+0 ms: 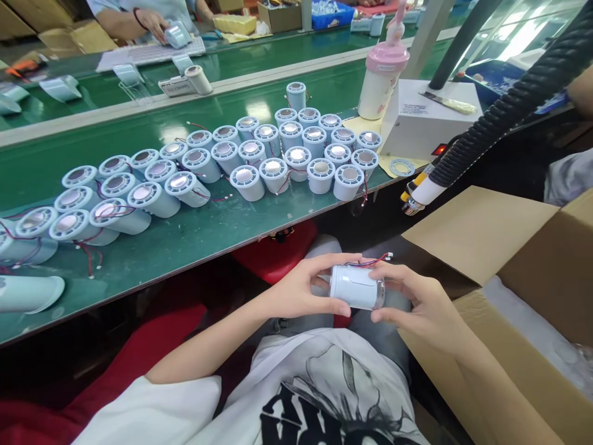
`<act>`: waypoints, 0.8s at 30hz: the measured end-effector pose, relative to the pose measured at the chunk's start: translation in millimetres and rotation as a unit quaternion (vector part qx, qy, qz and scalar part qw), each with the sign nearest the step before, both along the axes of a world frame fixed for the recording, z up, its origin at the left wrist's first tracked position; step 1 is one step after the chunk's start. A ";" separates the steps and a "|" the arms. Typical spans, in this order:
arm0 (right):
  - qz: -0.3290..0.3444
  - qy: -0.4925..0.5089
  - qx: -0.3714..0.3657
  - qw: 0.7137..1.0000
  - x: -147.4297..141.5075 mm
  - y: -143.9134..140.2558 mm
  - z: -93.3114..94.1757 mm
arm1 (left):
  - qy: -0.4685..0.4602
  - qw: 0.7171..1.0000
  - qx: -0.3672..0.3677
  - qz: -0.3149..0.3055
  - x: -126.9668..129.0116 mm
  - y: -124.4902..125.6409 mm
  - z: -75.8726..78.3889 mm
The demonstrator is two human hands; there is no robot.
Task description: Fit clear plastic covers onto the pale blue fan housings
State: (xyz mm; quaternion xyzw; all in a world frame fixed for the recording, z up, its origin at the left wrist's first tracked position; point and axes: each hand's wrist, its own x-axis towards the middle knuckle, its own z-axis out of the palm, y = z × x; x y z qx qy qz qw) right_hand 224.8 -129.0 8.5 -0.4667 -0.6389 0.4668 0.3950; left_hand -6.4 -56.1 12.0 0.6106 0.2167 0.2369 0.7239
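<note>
Above my lap, a light blue plastic cylinder (353, 287) lies on its side between both hands. My left hand (303, 289) is wrapped round its left end, thumb below and fingers above. At the other end, which has a clear rim (380, 293), my right hand (417, 303) grips with thumb and fingers. Thin red and dark wires (370, 262) with small white connectors stick out along the cylinder's upper side. On the green bench ahead stand several similar light blue cylinders (246, 179), upright with round silvery discs in their tops and wires trailing.
An open cardboard box (491, 334) with plastic bags inside stands at my right. A black flexible hose (504, 105) with a metal tip hangs above it. A white box (430, 120) and a pink-lidded cup (382, 74) are at the bench's right. Across the bench, a person's hand (155, 23) holds a part.
</note>
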 end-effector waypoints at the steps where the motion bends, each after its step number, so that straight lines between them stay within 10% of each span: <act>1: 0.002 0.016 -0.014 1.000 -0.2 -0.4 1.0 | -0.003 1.000 0.011 -0.001 -0.2 -0.2 1.8; 24: -0.013 0.189 -0.195 0.962 -4.9 -1.5 7.2 | 0.031 0.996 0.089 0.003 -2.1 -1.2 2.4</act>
